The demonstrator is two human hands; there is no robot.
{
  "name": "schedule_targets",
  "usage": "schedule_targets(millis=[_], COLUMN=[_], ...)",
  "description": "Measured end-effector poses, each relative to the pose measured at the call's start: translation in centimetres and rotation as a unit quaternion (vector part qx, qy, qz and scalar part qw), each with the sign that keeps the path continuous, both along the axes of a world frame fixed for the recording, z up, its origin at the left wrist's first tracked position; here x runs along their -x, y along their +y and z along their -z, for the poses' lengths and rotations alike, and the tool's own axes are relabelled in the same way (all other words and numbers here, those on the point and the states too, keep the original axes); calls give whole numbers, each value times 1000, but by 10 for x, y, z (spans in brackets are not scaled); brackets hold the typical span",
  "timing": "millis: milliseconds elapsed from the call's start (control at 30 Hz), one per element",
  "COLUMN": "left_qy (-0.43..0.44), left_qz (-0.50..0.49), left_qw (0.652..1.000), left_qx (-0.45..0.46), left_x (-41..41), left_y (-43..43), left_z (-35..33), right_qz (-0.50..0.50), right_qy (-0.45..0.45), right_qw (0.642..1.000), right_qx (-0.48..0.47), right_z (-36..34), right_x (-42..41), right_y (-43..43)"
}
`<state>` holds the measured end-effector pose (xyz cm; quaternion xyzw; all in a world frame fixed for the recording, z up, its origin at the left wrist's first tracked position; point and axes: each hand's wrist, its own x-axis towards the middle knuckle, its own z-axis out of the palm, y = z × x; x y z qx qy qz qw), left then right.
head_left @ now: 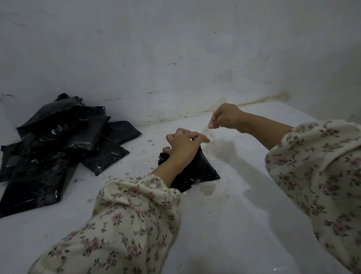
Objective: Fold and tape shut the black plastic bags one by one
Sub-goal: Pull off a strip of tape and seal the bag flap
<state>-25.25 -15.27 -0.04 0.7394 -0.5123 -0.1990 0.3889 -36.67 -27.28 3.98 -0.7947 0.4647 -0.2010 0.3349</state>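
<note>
The left hand [183,142] curls over the far, folded end of the black bag [199,170], whose long axis runs toward the person; the right hand [223,117], just up-right of that end, pinches a faint tape strip [207,132] (barely visible); the pile of bags [57,146] lies well left of it.

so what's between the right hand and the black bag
In the head view, a faint clear strip, probably tape, runs from the right hand toward the left hand holding the black bag.
</note>
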Motion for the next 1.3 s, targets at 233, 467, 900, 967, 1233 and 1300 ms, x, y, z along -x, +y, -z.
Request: schedule_targets(millis=[233,467,900,967,1233,1300], left_qy=[18,44,22,34,19,22], left_qz=[-3,-8,-13,-6,14,8], left_qw=[1000,998,999,999,1000,999], left_qx=[2,-37,-25,-20,13,30], left_x=[-9,-28,-16,-15,-14,-11], left_y=[3,8,9,9,8,5], left_z=[5,24,10,9,12,11], right_qz=[-39,-37,-84,-78,-7,16], right_qy=[1,8,-38,-52,-87,-91], right_qw=[999,997,995,995,994,994], right_qx=[-28,-75,-34,-38,-69,-64], right_z=[1,-16,11,10,18,21], right_x=[0,30,-4,-5,-8,-12], right_y=[1,-6,14,14,12,11])
